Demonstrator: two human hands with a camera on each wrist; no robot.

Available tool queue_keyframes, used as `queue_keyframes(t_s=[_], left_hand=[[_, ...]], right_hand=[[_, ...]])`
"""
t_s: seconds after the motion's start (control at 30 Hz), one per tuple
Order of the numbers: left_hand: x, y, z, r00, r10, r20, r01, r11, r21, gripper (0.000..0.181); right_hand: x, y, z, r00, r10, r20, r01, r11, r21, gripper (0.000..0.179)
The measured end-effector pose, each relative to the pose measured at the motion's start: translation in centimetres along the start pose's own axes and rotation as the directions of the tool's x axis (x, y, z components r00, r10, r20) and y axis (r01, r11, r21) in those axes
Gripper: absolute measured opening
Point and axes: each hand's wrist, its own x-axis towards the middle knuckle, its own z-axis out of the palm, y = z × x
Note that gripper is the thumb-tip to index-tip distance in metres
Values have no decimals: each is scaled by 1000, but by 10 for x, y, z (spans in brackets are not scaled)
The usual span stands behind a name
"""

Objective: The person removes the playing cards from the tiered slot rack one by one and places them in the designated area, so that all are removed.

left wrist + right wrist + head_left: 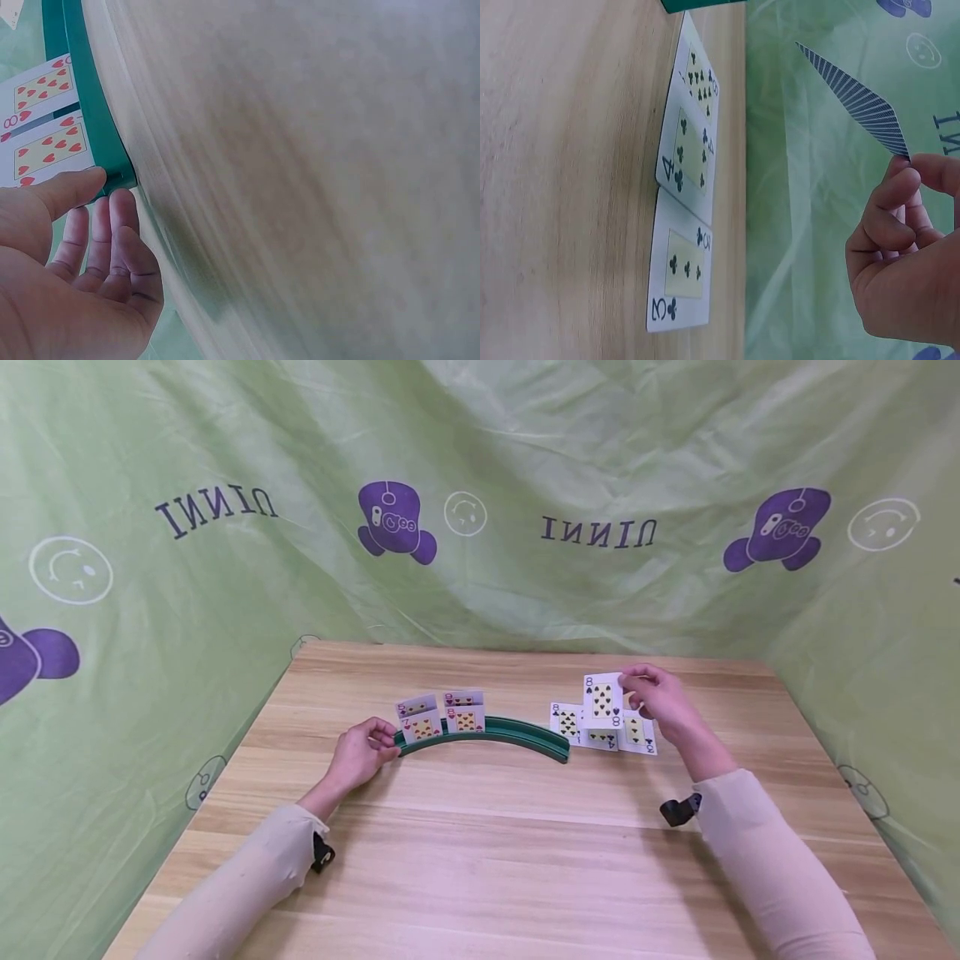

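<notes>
At its left end, a curved green card holder [525, 739] is pinched by my left hand [358, 753]; the left wrist view shows the thumb on top of that end and fingertips against it. Cards stand in the holder in two rows, with a seven of hearts [422, 728] and an eight of hearts [466, 719] in front. My right hand [663, 700] pinches an eight of spades [602, 700] by its upper right corner, face toward the head camera. In the right wrist view its striped back shows. Below it lie an eight of clubs [700, 82], a four of clubs [690, 154] and a three of clubs [684, 262].
The wooden table [480, 868] carries the holder and the face-up cards near its far side. Green printed fabric [480, 585] hangs behind the table and along both sides. The right end of the holder lies close to the eight of clubs.
</notes>
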Motion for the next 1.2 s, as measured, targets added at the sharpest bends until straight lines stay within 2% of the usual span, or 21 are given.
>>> queue_keyframes(t_s=[0.17,0.6,1.03,1.2], left_hand=[[0,1,-1,1000,-3,-1,3,1000,0,25],[0,-1,0,1000,-1,0,1,1000,-3,25],[1,-2,1,1000,-3,-1,3,1000,-8,25],[1,-2,1,1000,-3,-5,3,1000,-11,24]], right_hand=[[0,4,-7,1000,7,-15,-7,1000,4,19],[2,21,-29,997,36,-61,-34,999,34,13],[3,37,-46,994,54,-92,-52,998,18,17],[5,45,-53,990,90,-107,-90,996,7,15]])
